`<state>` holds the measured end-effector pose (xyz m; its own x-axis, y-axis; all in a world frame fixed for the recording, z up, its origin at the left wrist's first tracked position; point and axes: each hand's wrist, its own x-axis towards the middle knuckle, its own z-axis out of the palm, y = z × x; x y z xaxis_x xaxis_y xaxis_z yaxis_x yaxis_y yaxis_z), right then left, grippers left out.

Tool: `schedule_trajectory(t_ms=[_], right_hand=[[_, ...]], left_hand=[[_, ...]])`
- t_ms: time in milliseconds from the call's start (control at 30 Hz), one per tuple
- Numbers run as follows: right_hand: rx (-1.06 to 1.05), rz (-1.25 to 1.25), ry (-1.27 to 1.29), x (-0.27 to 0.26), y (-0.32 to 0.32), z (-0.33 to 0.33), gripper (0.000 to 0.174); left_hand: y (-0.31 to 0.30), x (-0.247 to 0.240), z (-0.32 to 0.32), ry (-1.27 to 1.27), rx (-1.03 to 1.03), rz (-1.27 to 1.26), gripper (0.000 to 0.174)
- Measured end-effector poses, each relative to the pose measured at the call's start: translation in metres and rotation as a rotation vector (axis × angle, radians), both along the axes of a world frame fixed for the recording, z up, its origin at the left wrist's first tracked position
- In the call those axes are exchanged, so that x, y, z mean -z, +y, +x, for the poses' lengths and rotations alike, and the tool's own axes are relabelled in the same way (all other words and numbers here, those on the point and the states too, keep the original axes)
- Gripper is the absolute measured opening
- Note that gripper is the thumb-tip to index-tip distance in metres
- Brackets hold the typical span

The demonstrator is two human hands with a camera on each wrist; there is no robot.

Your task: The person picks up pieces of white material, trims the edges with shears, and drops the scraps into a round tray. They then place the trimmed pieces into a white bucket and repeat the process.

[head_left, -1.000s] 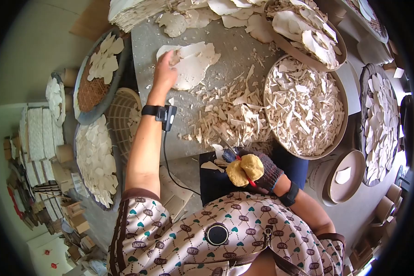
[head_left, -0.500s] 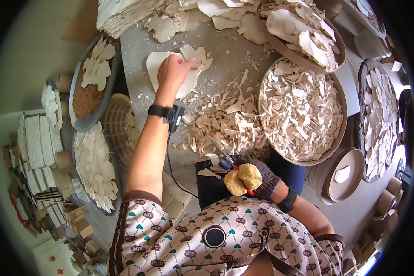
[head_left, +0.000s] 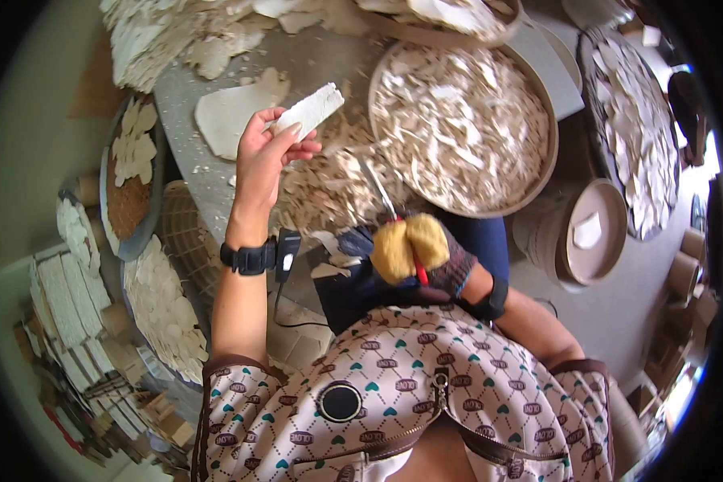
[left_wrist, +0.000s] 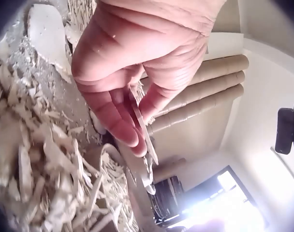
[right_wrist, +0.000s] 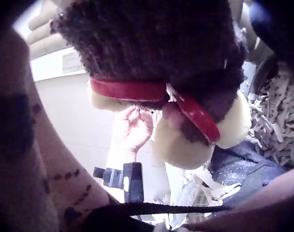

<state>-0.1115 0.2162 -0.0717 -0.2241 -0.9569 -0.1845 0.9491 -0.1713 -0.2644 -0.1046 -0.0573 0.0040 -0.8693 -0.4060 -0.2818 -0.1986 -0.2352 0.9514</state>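
Note:
My bare left hand (head_left: 259, 165) pinches a flat, whitish, brittle-looking slab (head_left: 312, 111) between thumb and fingers, above the table. The left wrist view shows the slab (left_wrist: 141, 123) nearly edge-on. In my gloved right hand (head_left: 460, 269) are scissors (head_left: 376, 183), blades pointing away from my body. Their red handles (right_wrist: 127, 91) are wrapped in thick yellow foam (head_left: 410, 245), and the knitted glove (right_wrist: 147, 43) covers much of them in the right wrist view. Another pale flat sheet (head_left: 217, 120) lies on the table beyond the left hand.
Cut strips (head_left: 321, 193) are heaped on the table (head_left: 181, 88) between the hands. To the right stands a round tub (head_left: 553, 153) full of strips, with another container (head_left: 426, 30) of slabs behind it. Stacked slabs (head_left: 145, 48) rise at the far left. Trays (head_left: 157, 301) of pieces flank the table.
The left hand has lifted a slab off the table and drawn it back toward the body, turning palm inward. The right hand keeps holding the scissors near the lap. The head view has shifted.

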Motion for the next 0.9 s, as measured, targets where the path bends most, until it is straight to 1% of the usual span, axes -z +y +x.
schedule_trajectory(t_ms=[33,67,167,200,267,300,333,400,433,467,533,633,700,733,767,800,867,900], right_hand=[[0.020,0.082,0.113,0.011,0.006,-0.001,0.040],[0.061,0.083,0.127,0.019,0.012,0.001,0.036],[0.202,0.098,0.201,0.013,0.018,0.004,0.026],[0.205,0.199,0.384,0.002,0.021,0.000,0.029],[0.244,0.328,0.918,0.011,0.027,-0.002,0.035],[0.255,0.347,1.109,0.011,0.027,-0.002,0.037],[0.276,0.373,1.298,0.008,0.027,-0.003,0.039],[0.307,0.338,1.529,0.001,0.027,-0.005,0.040],[0.252,0.333,1.469,0.004,0.027,-0.003,0.037],[0.198,0.331,1.409,0.006,0.028,-0.002,0.035],[0.159,0.299,1.419,-0.007,0.029,-0.007,0.027],[0.175,0.282,1.630,-0.012,0.025,-0.008,0.026],[0.134,0.289,1.611,-0.012,0.022,-0.008,0.027],[0.110,0.292,1.602,-0.012,0.020,-0.007,0.027],[0.096,0.284,1.453,-0.007,0.016,-0.003,0.026],[0.126,0.283,1.575,-0.013,0.014,-0.003,0.025],[0.188,0.279,1.820,-0.028,0.013,-0.003,0.023],[0.175,0.293,1.793,-0.024,0.011,-0.001,0.022]], left_hand=[[0.014,-0.002,0.007,-0.021,0.055,0.058,0.031],[0.027,-0.004,0.011,-0.053,0.127,0.081,0.033],[0.058,-0.003,0.018,-0.133,0.328,0.108,0.038],[0.070,-0.002,0.017,-0.086,0.252,0.115,0.039],[0.101,0.001,0.012,0.012,0.093,0.118,0.040],[0.106,0.015,0.011,0.074,-0.013,0.134,0.044],[0.111,0.020,0.011,0.063,-0.071,0.156,0.042],[0.120,0.025,0.008,0.046,-0.188,0.201,0.039],[0.123,0.024,0.007,0.065,-0.199,0.212,0.040],[0.123,0.022,0.010,0.048,-0.186,0.167,0.041],[0.120,0.017,0.013,0.020,-0.163,0.072,0.042],[0.115,0.012,0.019,0.015,-0.120,-0.001,0.042],[0.111,0.007,0.023,0.001,-0.098,-0.039,0.041],[0.110,0.006,0.025,0.008,-0.118,-0.036,0.040],[0.108,0.006,0.027,0.016,-0.137,-0.034,0.040],[0.105,0.006,0.030,0.024,-0.156,-0.029,0.040],[0.099,0.007,0.039,-0.002,-0.131,-0.040,0.040],[0.098,0.007,0.042,-0.001,-0.120,-0.038,0.040]])
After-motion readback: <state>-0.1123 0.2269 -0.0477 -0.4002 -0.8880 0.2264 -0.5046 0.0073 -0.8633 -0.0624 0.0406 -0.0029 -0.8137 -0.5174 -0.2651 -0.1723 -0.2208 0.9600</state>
